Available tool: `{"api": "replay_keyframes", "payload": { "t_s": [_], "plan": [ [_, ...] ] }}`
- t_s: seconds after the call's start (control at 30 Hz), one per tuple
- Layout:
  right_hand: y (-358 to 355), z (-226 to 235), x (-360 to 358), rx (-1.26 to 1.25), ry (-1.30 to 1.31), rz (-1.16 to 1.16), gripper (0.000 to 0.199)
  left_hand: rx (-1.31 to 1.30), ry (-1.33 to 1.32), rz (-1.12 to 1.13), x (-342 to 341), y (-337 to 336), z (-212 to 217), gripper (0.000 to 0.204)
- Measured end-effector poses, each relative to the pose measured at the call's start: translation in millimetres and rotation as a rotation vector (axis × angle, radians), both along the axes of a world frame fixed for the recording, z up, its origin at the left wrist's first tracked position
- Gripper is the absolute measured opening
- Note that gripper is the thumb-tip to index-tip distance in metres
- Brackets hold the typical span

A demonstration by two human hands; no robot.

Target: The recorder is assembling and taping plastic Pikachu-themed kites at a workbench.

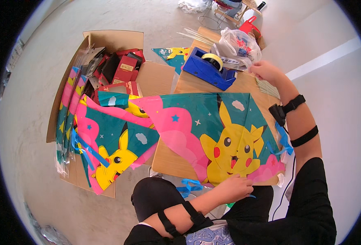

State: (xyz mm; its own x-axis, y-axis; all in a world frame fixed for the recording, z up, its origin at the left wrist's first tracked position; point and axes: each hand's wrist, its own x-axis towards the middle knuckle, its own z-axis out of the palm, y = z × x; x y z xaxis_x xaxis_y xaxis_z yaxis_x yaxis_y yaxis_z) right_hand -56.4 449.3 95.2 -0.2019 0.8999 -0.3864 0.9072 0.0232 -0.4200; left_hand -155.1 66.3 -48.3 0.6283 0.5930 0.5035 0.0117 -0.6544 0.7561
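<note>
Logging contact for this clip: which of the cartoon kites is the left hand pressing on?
The kite spread flat on the wooden table, with the left hand on its near edge. The other kites lie heaped over the cardboard box, untouched.

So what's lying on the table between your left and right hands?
In the head view, the colourful plastic kite spans the stretch between left hand and right hand.

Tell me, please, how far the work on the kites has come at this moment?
Done, it seems: a pile of finished kites lies over the cardboard box on the floor. In hand: one kite lies spread on the small wooden table; the left hand presses its lower edge, and the right hand reaches toward thin sticks near the blue tape dispenser. Left: this kite shows no stick fitted yet.
</note>
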Motion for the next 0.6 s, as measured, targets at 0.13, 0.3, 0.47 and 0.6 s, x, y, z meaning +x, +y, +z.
{"api": "replay_keyframes", "payload": {
  "t_s": [0.13,0.3,0.47,0.6],
  "plan": [
    [-1,-35,12,-0.018,-0.014,-0.09,0.026,-0.015,-0.009,-0.023,-1,1,0,0.017],
    [-13,-102,11,0.024,0.121,-0.279,0.033,-0.018,0.017,-0.015,-2,-1,0,0.017],
    [-13,-141,56,0.378,0.005,-0.127,0.033,0.016,-0.013,0.02,0,1,4,0.017],
    [-67,-95,42,0.549,0.65,-0.22,0.023,-0.106,-0.07,-0.021,-3,2,11,0.015]
  ]
}}
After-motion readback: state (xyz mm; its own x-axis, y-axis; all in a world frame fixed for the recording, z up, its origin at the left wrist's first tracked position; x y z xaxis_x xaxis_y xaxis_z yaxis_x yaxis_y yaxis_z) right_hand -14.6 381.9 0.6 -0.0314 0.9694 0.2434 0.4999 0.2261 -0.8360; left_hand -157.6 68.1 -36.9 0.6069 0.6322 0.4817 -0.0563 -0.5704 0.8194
